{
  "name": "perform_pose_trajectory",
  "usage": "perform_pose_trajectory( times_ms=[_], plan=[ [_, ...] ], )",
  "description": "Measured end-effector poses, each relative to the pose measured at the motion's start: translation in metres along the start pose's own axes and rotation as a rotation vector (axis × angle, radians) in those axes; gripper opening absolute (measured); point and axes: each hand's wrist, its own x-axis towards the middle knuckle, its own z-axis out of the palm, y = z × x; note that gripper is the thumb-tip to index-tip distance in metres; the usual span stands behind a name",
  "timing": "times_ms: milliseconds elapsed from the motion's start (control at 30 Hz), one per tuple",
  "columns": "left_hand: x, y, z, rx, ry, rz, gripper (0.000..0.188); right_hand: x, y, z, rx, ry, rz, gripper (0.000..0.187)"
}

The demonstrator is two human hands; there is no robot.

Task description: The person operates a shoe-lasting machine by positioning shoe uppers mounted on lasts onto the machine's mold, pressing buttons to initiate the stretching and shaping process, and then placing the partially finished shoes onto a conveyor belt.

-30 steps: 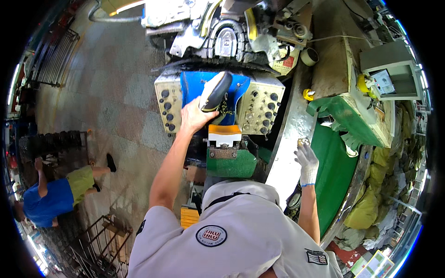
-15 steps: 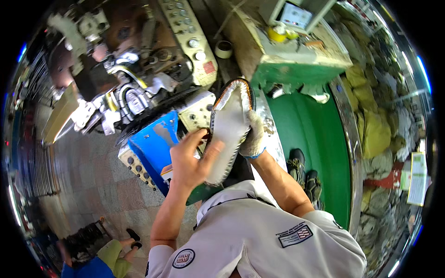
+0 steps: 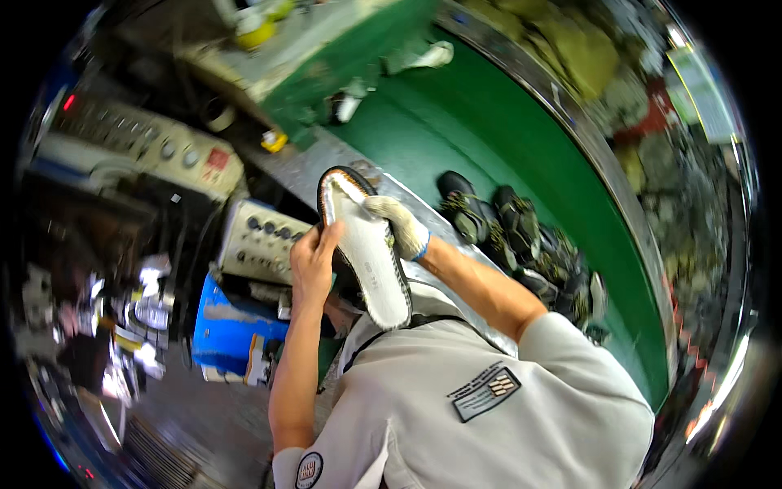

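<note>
Held one shoe (image 3: 366, 261) white underside up, before the grey shirt (image 3: 489, 342), with fingers closed on both edges: left hand (image 3: 312, 265) bare, right hand (image 3: 401, 226) gloved. Seemed best handled lightly and evenly, without bending. Counted two hands, one held shoe and at least four dark shoes (image 3: 519, 218) overlapping on the green belt (image 3: 456, 130).

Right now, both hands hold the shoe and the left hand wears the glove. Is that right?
Not quite: the head view shows the glove on the right hand; the left hand is bare. Both hands do hold the shoe.
</note>
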Motion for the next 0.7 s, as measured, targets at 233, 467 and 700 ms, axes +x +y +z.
perform_pose_trajectory(
  times_ms=[233,467,700],
  plan=[
    [-0.032,-0.067,-0.059,0.386,0.373,0.013,0.036,-0.047,-0.142,-0.163,-0.701,0.527,0.382,0.057],
    [-0.108,-0.102,-0.132,1.379,0.599,-0.041,0.039,0.069,-0.141,-0.324,-1.577,0.798,0.379,0.072],
    [-0.132,-0.135,-0.117,1.102,0.733,-0.187,0.023,0.313,-0.075,-0.277,-1.125,0.606,0.101,0.094]
  ],
)
